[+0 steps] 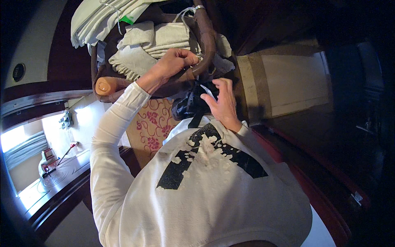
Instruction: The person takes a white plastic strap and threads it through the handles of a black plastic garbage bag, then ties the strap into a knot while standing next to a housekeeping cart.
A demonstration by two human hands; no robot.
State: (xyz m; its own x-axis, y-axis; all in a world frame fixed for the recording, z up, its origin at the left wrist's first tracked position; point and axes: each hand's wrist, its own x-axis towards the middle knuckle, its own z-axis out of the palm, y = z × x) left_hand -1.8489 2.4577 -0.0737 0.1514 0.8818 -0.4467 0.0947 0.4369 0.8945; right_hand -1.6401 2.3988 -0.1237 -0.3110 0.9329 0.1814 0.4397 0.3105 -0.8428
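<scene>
My left hand (177,63) reaches over a cart's brown, padded frame (207,40), its thumb and fingers pinched at the near corner. A small whitish strip (200,58) shows at those fingertips; most of it is hidden. Below the corner, my right hand (224,103) has its thumb and fingers apart, with nothing seen between them. Beside it a black plastic bag (183,106) hangs under the bar. Folded cream towels (169,35) lie inside the frame, just beyond my left hand.
Folded white linen (92,23) is stacked at the cart's far left. An orange cylindrical thing (106,85) sticks up by my left forearm. Patterned carpet (152,123) shows below the cart. A dark red door edge (308,173) runs along the right, and a bright doorway opens at left.
</scene>
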